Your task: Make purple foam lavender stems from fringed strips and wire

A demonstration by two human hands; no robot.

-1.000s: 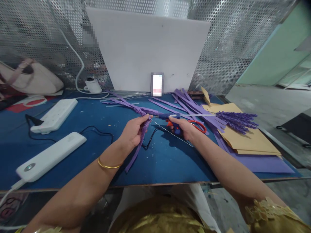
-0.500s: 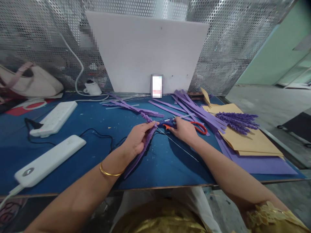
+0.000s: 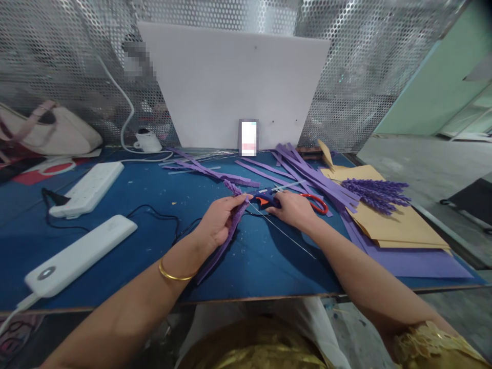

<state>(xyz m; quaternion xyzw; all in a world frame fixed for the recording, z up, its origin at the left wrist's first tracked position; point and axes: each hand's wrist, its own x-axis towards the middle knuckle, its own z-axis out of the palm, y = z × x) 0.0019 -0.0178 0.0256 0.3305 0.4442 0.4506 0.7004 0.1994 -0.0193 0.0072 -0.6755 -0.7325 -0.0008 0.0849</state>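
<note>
My left hand (image 3: 221,218) is closed, pinching a purple paper strip (image 3: 220,255) whose upper part is wound around a thin wire (image 3: 283,230). The wire slants down to the right over the table, and the strip's loose end hangs toward me. My right hand (image 3: 295,207) is wrapped around a blue glue gun (image 3: 268,198) with an orange trigger; a clear stick pokes out behind it. The gun's nozzle is at the strip beside my left fingertips; whether they touch is too small to tell. Red-handled scissors (image 3: 319,203) lie just beyond my right hand, partly hidden.
Cut purple strips (image 3: 307,171) lie behind my hands. Purple lavender-like stems (image 3: 378,193) rest on brown paper (image 3: 400,225) at right. At left are a white power strip (image 3: 92,189) and a long white device (image 3: 82,253) with cables. A phone (image 3: 248,138) leans on a white board (image 3: 242,82).
The glue gun has tilted slightly, and the clear stick behind it has shifted a little with it. Both hands keep their grips in nearly the same place.
</note>
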